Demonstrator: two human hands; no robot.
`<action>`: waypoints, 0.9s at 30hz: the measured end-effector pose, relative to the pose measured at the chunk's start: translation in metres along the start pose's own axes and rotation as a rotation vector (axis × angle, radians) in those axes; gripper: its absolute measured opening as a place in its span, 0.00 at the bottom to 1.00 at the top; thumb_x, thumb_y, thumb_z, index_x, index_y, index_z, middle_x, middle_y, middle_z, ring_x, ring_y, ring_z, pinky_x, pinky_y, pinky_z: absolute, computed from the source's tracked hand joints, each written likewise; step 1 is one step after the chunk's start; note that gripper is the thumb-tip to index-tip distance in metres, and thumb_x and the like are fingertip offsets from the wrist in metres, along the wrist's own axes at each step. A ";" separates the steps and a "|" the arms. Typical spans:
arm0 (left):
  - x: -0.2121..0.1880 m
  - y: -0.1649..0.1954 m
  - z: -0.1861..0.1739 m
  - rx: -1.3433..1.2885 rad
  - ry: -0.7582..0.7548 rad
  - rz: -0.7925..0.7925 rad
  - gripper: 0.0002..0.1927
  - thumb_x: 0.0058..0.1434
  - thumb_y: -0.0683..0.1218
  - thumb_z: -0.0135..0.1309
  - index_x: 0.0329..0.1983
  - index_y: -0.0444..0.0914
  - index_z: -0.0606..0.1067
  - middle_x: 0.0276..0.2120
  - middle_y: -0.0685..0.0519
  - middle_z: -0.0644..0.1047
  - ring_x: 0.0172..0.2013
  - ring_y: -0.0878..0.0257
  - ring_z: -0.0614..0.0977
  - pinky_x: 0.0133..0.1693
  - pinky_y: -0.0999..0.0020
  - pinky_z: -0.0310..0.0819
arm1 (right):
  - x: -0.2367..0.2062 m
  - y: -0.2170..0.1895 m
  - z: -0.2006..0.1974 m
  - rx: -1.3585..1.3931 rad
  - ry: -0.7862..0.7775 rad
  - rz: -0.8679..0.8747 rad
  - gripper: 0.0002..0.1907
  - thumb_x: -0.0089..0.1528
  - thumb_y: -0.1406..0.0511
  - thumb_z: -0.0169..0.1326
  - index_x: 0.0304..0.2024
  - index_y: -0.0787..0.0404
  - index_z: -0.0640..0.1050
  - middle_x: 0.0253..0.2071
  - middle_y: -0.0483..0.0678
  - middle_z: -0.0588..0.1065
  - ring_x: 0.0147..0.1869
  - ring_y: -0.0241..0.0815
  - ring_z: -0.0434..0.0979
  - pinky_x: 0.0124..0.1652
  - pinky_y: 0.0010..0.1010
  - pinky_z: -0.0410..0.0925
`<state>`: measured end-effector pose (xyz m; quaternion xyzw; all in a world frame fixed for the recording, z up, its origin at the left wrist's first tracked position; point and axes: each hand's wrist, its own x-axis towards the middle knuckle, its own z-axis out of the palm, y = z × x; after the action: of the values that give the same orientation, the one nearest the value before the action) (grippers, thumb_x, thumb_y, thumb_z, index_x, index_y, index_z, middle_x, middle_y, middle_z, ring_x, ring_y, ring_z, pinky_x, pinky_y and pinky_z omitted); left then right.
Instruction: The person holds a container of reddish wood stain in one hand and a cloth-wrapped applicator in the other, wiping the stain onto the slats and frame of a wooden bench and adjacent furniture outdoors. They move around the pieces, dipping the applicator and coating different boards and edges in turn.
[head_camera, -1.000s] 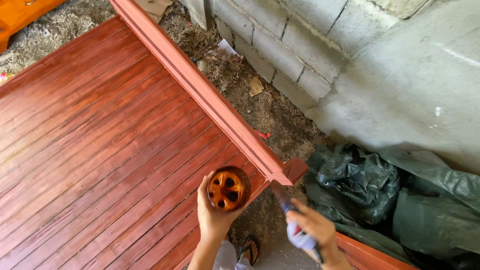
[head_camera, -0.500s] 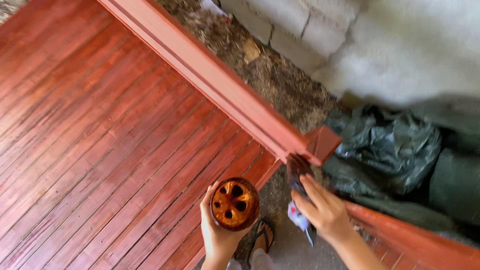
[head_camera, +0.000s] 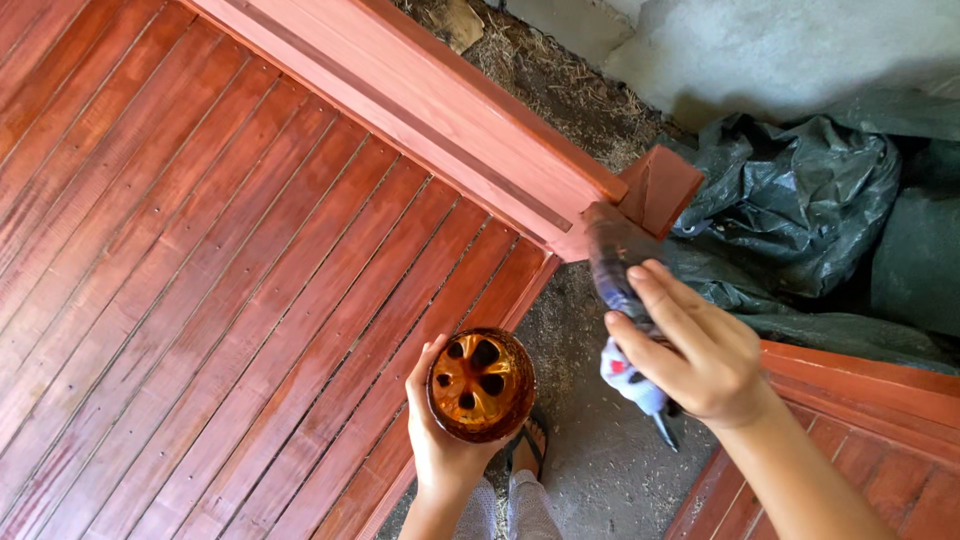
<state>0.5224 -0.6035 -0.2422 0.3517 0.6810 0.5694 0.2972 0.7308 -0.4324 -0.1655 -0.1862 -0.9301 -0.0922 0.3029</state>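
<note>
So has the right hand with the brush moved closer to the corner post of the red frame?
Yes. The right hand has gone up toward the corner post, and the brush tip now touches it.

Dark green crumpled plastic sheeting heaped beyond the right hand, against a grey rendered wall. Dry straw-strewn dirt ground farther off. Grey concrete floor and a sandalled foot between both wrists.

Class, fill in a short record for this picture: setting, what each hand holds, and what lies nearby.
Setting: outdoors, red-stained slatted wood panel over bare ground
Left hand: holds a round stain-coated container with holes in its top
Right hand: grips a brush, bristles at the panel's frame corner
Nearby: dark plastic sheeting, grey wall
</note>
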 end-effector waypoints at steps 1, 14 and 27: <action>-0.002 0.000 0.000 -0.001 0.003 -0.008 0.59 0.35 0.44 0.79 0.69 0.34 0.58 0.66 0.40 0.69 0.63 0.50 0.75 0.64 0.56 0.69 | 0.001 0.000 -0.004 0.022 -0.022 0.033 0.06 0.62 0.65 0.64 0.41 0.56 0.83 0.54 0.62 0.78 0.55 0.57 0.83 0.45 0.37 0.80; -0.013 -0.003 0.006 -0.054 0.031 -0.003 0.59 0.36 0.43 0.79 0.69 0.33 0.57 0.66 0.40 0.67 0.64 0.51 0.74 0.65 0.56 0.70 | -0.013 0.002 -0.022 0.087 -0.028 0.093 0.09 0.58 0.69 0.65 0.42 0.57 0.83 0.52 0.64 0.78 0.55 0.62 0.83 0.49 0.43 0.78; -0.007 -0.009 0.009 -0.020 0.068 0.051 0.58 0.36 0.43 0.79 0.68 0.33 0.58 0.67 0.40 0.68 0.68 0.49 0.70 0.70 0.53 0.62 | -0.025 0.004 0.008 0.109 -0.002 0.169 0.11 0.58 0.68 0.67 0.44 0.56 0.85 0.55 0.63 0.78 0.57 0.58 0.83 0.50 0.40 0.80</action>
<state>0.5323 -0.6056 -0.2525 0.3465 0.6758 0.5950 0.2629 0.7469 -0.4333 -0.1871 -0.2473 -0.9150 -0.0155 0.3184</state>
